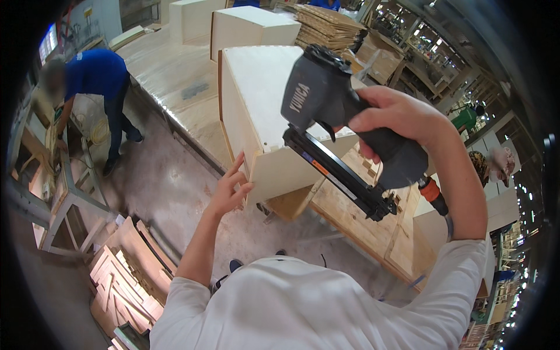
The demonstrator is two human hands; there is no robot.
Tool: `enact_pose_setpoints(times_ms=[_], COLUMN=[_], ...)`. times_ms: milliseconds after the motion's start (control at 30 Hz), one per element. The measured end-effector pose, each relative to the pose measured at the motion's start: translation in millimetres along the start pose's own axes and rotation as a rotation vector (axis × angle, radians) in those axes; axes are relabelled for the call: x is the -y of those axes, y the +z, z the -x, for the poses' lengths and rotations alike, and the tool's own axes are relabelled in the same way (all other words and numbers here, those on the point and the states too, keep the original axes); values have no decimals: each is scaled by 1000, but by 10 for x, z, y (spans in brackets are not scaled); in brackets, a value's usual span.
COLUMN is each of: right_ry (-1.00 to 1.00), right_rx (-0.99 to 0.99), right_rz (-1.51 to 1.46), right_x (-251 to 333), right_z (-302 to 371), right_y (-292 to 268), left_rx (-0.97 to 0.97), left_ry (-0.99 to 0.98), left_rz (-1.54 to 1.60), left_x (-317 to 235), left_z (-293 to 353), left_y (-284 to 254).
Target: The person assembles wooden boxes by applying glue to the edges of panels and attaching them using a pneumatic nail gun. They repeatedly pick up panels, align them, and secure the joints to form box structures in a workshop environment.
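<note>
My right hand [396, 116] grips the handle of a grey and black pneumatic nail gun [326, 111], whose long black magazine slants down to the right; an orange air fitting [431, 189] hangs below the handle. The gun's nose sits over the near top edge of a pale plywood box [256, 111] that lies on a long wooden workbench [175, 76]. My left hand [228, 189] is open, its fingers touching the box's near lower corner.
More pale boxes [245, 26] and a stack of thin boards [326, 26] stand further along the bench. A person in a blue shirt [96, 76] bends over a frame at the left. Cut wood pieces [128, 274] lie on the floor at lower left. Another person [496, 166] is at the right.
</note>
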State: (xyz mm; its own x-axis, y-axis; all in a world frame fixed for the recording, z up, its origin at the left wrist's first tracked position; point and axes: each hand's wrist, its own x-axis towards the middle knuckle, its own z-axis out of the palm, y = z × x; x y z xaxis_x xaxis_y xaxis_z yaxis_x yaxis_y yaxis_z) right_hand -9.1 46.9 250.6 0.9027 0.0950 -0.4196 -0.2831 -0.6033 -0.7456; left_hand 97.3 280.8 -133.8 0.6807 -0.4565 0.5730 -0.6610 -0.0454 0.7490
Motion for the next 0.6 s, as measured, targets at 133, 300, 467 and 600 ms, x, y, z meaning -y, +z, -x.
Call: enact_pose_setpoints(times_ms=[133,300,467,600], right_ry=[-117,-65,-278,-349], right_rx=[-172,-389,-480,-474], right_rz=[96,-320,-462,-544], right_x=[-502,-1370,-1949,-2179], right_z=[310,717,559,333], right_y=[-35,286,708,813], left_rx=[-147,-406,-568,-297], left_ry=[-374,-413,-291,-363], left_rz=[224,-159,44,301], left_x=[383,849,1087,1127], left_z=[-354,-1596,-2687,-2978], left_y=[-343,-721,-916,-782])
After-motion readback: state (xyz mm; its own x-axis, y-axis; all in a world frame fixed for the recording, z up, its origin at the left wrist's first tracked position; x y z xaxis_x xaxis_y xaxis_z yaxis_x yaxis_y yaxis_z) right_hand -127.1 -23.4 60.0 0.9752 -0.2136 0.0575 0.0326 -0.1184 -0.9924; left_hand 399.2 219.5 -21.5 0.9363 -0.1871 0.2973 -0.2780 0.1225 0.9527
